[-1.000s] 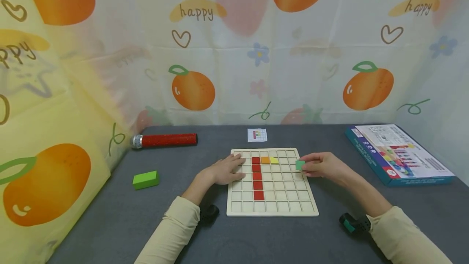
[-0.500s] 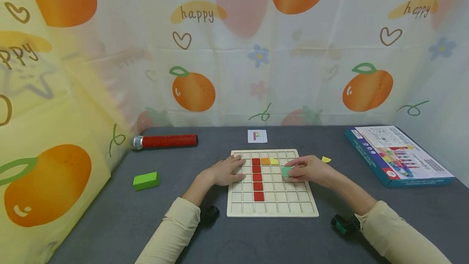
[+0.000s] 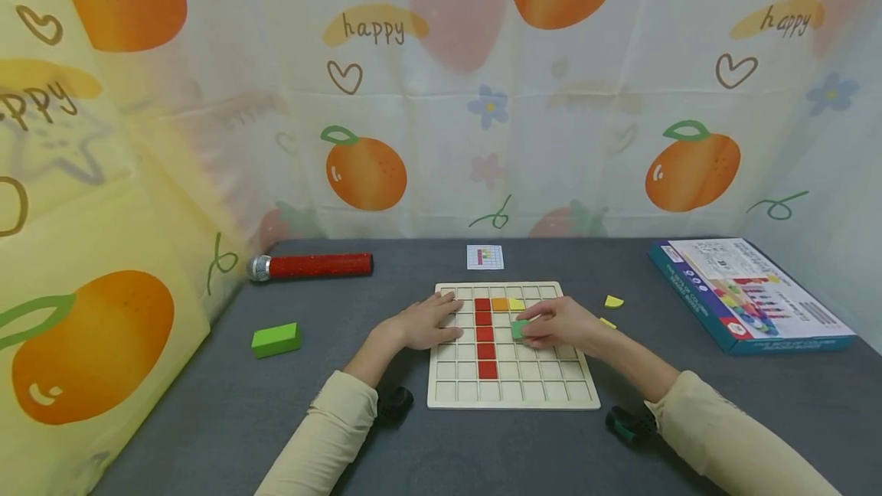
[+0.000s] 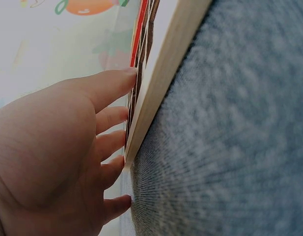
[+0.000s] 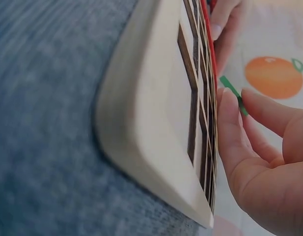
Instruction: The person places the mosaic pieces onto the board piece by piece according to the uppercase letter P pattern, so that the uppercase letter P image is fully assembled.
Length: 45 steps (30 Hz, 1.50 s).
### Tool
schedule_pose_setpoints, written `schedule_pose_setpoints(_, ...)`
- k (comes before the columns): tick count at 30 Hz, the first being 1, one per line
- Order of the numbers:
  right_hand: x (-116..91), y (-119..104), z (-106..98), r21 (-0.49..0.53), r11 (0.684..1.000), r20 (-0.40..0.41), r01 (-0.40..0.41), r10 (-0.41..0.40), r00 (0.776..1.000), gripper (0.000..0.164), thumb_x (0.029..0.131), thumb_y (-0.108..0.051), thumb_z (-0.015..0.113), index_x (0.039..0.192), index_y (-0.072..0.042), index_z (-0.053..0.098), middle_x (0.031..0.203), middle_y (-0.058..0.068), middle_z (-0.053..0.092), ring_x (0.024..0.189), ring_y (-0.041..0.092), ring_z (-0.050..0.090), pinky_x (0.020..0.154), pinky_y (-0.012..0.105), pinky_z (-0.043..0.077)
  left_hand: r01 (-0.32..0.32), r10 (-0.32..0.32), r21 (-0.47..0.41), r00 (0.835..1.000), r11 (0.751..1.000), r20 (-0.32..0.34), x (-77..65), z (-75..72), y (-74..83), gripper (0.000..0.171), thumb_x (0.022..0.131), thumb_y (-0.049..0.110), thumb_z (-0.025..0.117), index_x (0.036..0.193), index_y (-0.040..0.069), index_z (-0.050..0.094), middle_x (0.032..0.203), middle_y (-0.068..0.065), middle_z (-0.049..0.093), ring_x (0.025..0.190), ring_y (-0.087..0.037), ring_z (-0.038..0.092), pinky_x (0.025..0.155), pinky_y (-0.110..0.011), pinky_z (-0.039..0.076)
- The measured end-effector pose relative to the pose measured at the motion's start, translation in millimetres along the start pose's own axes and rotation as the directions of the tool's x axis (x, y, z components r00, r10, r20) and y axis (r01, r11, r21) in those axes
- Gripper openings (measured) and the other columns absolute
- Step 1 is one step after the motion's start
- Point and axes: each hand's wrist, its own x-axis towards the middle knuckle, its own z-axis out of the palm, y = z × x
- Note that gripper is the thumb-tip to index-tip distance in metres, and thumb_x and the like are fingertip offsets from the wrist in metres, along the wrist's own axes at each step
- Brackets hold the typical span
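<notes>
A pale wooden grid board [image 3: 513, 396] lies on the dark table. One column of it holds several red square tiles [image 3: 487, 370], and an orange tile [image 3: 499, 305] and a yellow tile [image 3: 515, 305] continue the upper row rightward. My left hand [image 3: 426, 324] rests on the board's left edge with fingers spread. Over the middle of the grid, my right hand [image 3: 561, 324] pinches a green square tile [image 3: 518, 330] between thumb and fingertips. The right wrist view shows this green tile [image 5: 232, 91] edge-on and tilted, just above the board surface.
A small pattern card [image 3: 485, 257] lies behind the board. Yellow pieces [image 3: 613, 301] sit right of it, one partly hidden by my right hand. A green block [image 3: 276, 340] and a red microphone-like tube [image 3: 320, 265] are at left; a flat game box [image 3: 758, 297] is at right.
My right hand has carried the green tile leftward from the board's right edge to its middle, uncovering yellow pieces on the table. The left hand has stayed in place.
</notes>
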Motion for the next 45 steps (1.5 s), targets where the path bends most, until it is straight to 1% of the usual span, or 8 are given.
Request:
schedule_pose_setpoints(5, 4, -1, 4, 0.014, 0.999, -0.031, -0.033, 0.033, 0.999, 0.036, 0.089, -0.007, 0.067, 0.12, 0.01, 0.058, 0.093, 0.014, 0.068, 0.078, 0.019, 0.067, 0.073, 0.031, 0.055, 0.001, -0.001, 0.003, 1.0, 1.0, 0.0, 0.1, 0.4, 0.2, 0.061, 0.098, 0.04, 0.052, 0.149, 0.013, 0.034, 0.156, -0.006, 0.022, 0.143, -0.026, 0.012, 0.111, -0.052, 0.015)
schedule_pose_setpoints(9, 7, -1, 6, 0.045, 0.998, -0.022, -0.04, 0.041, 0.999, 0.035, 0.09, -0.004, 0.066, 0.12, 0.011, 0.058, 0.094, 0.015, 0.068, 0.08, 0.02, 0.068, 0.073, 0.031, 0.055, 0.002, -0.002, 0.01, 1.0, 1.0, -0.002, 0.2, 0.4, 0.4, 0.061, 0.097, 0.04, 0.052, 0.149, 0.014, 0.034, 0.156, -0.006, 0.023, 0.143, -0.026, 0.013, 0.111, -0.052, 0.016)
schedule_pose_setpoints(15, 10, -2, 9, 0.049, 0.997, -0.012, -0.054, 0.055, 0.998, 0.037, 0.09, -0.003, 0.065, 0.122, 0.011, 0.056, 0.093, 0.015, 0.067, 0.079, 0.02, 0.068, 0.072, 0.03, 0.055, -0.006, 0.006, -0.001, 1.0, 1.0, -0.001, -0.2, -1.1, 1.7, 0.061, 0.097, 0.039, 0.052, 0.149, 0.013, 0.034, 0.156, -0.007, 0.023, 0.143, -0.026, 0.012, 0.111, -0.053, 0.015)
schedule_pose_setpoints(24, 13, -4, 12, 0.033, 0.999, 0.003, -0.021, 0.021, 1.0, 0.036, 0.09, -0.002, 0.064, 0.12, 0.014, 0.055, 0.092, 0.017, 0.066, 0.076, 0.019, 0.067, 0.069, 0.029, 0.055, -0.001, 0.001, -0.002, 1.0, 1.0, 0.001, 0.5, -2.3, 2.5, 0.061, 0.097, 0.039, 0.052, 0.149, 0.012, 0.035, 0.155, -0.007, 0.023, 0.143, -0.027, 0.013, 0.11, -0.052, 0.016)
schedule_pose_setpoints(34, 14, -5, 15, 0.047, 0.998, -0.003, -0.038, 0.039, 0.999, 0.033, 0.09, 0.001, 0.064, 0.119, 0.014, 0.056, 0.086, 0.014, 0.067, 0.07, 0.016, 0.066, 0.065, 0.026, 0.054, -0.005, 0.005, -0.009, 1.0, 1.0, 0.003, -1.7, -2.4, 2.7, 0.061, 0.098, 0.039, 0.052, 0.149, 0.012, 0.034, 0.156, -0.007, 0.023, 0.143, -0.027, 0.013, 0.11, -0.053, 0.016)
schedule_pose_setpoints(45, 16, -7, 20, 0.043, 0.996, -0.051, -0.074, 0.076, 0.996, 0.03, 0.088, 0.001, 0.065, 0.115, 0.012, 0.06, 0.085, 0.014, 0.067, 0.067, 0.014, 0.065, 0.063, 0.025, 0.054, -0.006, 0.006, -0.002, 1.0, 1.0, 0.001, -2.7, -1.4, 2.5, 0.06, 0.098, 0.039, 0.052, 0.149, 0.012, 0.034, 0.155, -0.008, 0.023, 0.143, -0.027, 0.013, 0.11, -0.054, 0.016)
